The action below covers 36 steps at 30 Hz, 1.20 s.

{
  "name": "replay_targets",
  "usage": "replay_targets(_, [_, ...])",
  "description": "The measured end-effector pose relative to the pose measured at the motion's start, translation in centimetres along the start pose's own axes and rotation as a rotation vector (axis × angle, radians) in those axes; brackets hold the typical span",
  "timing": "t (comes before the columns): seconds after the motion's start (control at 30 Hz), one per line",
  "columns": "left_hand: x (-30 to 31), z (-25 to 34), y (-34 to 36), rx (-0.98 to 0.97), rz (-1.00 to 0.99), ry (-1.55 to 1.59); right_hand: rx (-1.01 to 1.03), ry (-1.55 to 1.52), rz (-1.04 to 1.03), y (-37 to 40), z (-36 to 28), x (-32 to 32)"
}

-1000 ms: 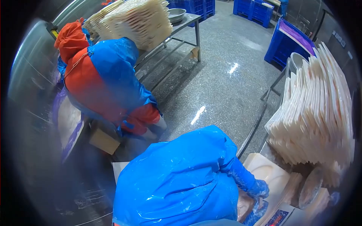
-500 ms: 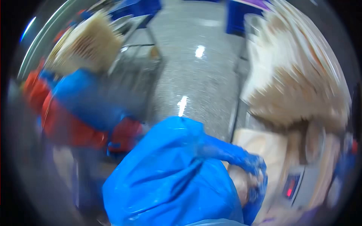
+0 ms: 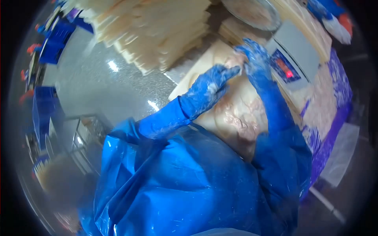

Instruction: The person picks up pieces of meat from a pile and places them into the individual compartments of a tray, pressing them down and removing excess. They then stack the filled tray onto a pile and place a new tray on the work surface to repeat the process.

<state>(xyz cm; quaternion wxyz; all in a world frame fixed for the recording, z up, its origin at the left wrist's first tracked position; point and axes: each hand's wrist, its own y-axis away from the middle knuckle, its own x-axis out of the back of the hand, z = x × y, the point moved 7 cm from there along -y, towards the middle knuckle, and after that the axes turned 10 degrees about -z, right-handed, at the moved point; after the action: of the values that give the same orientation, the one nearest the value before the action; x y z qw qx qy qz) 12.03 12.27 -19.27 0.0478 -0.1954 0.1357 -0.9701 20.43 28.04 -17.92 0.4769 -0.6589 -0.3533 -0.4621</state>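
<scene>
Between my two blue-gloved hands is a small pale, fleshy piece (image 3: 235, 61). My left hand (image 3: 210, 86) has its fingers closed at the lower left side of this piece. From the other side, the curved fingers of my right hand (image 3: 255, 59) hold it, and wet whitish residue covers both gloves. Below the hands lies a heap of pale pinkish, wet pieces (image 3: 244, 118) on a light surface. A light board edge (image 3: 189, 80) shows beyond my left wrist.
A grey scale (image 3: 297, 45) with a red-lit display stands right of my right hand. Beyond are a round metal tray (image 3: 256, 13) and a tall stack of pale sheets (image 3: 153, 31). Purple plastic (image 3: 336, 118) edges the right side. Another person's gloved hand (image 3: 338, 29) shows top right.
The view has swung right towards the scale and pale heap. Both my hands now show together at the small piece; earlier only one blue arm was clear and the image was blurred.
</scene>
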Motion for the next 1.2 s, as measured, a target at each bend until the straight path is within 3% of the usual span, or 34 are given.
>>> replay_targets(0.07, [-0.7, -1.0, 0.9, 0.025, -0.104, -0.059, -0.137, 0.067, -0.055, 2.1, 2.0, -1.7])
replay_targets(0.13, [-0.3, -2.4, 1.1, 0.100, -0.304, -0.378, -0.245, 0.133, -0.093, 2.7, 3.5, -3.0])
replay_targets(0.17, [0.6, -2.3, 0.1, -0.124, -0.191, -0.425, -0.326, -0.086, -0.068, 3.2, 4.1, -3.4])
replay_targets(0.2, [1.2, -1.9, -1.3, -0.130, -0.106, -0.474, -0.408, -0.309, -0.048, 4.1, 4.3, -4.3])
replay_targets(0.23, [0.4, -2.7, -2.6, -0.203, -0.155, -0.440, -0.365, -0.582, 0.059, 3.9, 3.3, -5.4])
replay_targets(0.27, [-0.1, -3.3, -3.8, -0.284, -0.201, -0.408, -0.376, -0.581, 0.053, 3.2, 2.1, -5.8])
replay_targets(0.33, [-1.1, -7.3, -3.6, -0.272, -0.230, -0.476, -0.379, -0.252, -0.139, 1.6, 0.2, -6.9])
replay_targets(0.53, [-0.5, -6.6, -1.1, -0.200, -0.285, -0.666, -0.453, -0.255, 0.190, 1.0, 4.7, -7.3])
replay_targets(0.6, [-1.1, -6.3, -1.0, -0.153, -0.293, -0.783, -0.469, -0.730, 0.139, 0.9, 2.5, -8.4])
replay_targets(0.63, [-1.5, -6.6, -0.9, -0.164, -0.290, -0.836, -0.427, -0.414, -0.114, 0.0, 0.9, -8.4])
replay_targets(0.67, [-1.7, -6.5, -0.8, -0.167, -0.295, -0.829, -0.435, -0.413, -0.116, -0.2, 1.0, -8.7])
replay_targets(0.73, [-1.2, -6.2, -1.2, -0.164, -0.251, -0.765, -0.401, -0.180, -0.048, -2.6, 3.1, -9.5])
replay_targets(0.77, [-0.8, -5.9, -1.6, -0.145, -0.241, -0.716, -0.338, -1.055, 0.240, -3.2, 4.6, -11.1])
replay_targets(0.8, [-0.6, -5.8, -2.4, -0.147, -0.252, -0.719, -0.343, -1.059, 0.249, -2.3, 5.9, -12.0])
replay_targets(0.87, [0.4, -5.6, -5.2, -0.089, -0.164, -0.676, -0.315, -0.734, 0.302, -1.4, 5.2, -7.8])
replay_targets(0.9, [-0.4, -7.1, -6.1, -0.088, -0.166, -0.672, -0.395, -0.947, 0.354, 0.2, 6.0, -7.9])
replay_targets(0.97, [-2.5, -9.4, -7.3, -0.217, -0.133, -0.811, -0.541, -0.956, 0.402, 4.0, 7.3, -7.0])
replay_targets(1.0, [-1.9, -10.5, -8.0, -0.215, -0.132, -0.810, -0.561, -0.782, 0.351, 6.0, 7.6, -5.5])
replay_targets(1.07, [0.6, -13.6, -8.7, 0.027, -0.275, -0.966, -0.650, -0.614, 0.340, 11.8, 9.5, -4.5])
replay_targets(1.13, [0.8, -13.4, -8.5, -0.004, -0.219, -1.113, -0.717, -0.618, 0.378, 17.1, 10.9, -4.5])
replay_targets(1.2, [0.4, -11.7, -8.6, 0.031, 0.033, -0.994, -0.763, -0.967, 0.431, 21.6, 10.8, -4.1])
